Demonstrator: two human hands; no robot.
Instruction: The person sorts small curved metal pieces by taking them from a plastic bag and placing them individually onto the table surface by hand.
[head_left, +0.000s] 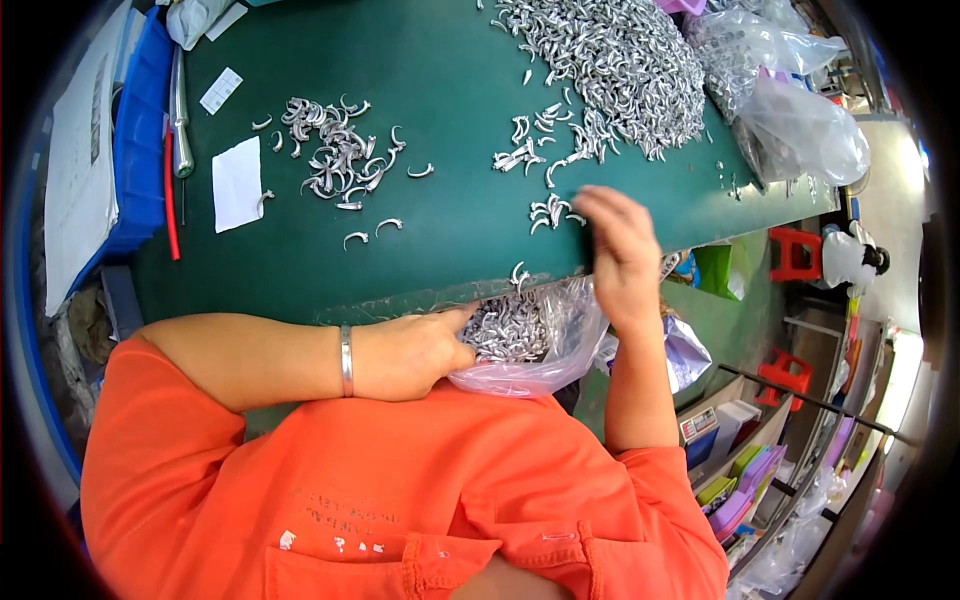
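A clear plastic bag [572,335] hangs open at the table's near edge, partly filled with small curved silver metal pieces [508,330]. My left hand [412,352] is closed on the left side of its rim; some of its fingers are out of sight. Above the bag's right side, my right hand [622,250] has its fingers bent loosely toward the left, fingertips slightly blurred, with nothing seen in them. Just left of those fingertips lies a little cluster of the metal pieces [551,211]. A single piece [518,275] rests at the edge above the bag.
A large heap of the same pieces [625,70] covers the far right of the green table [440,90]. Another small pile [340,150] lies left, near a white paper [237,186]. Plastic bags [800,125] stand at the right edge, a blue tray [145,130] far left.
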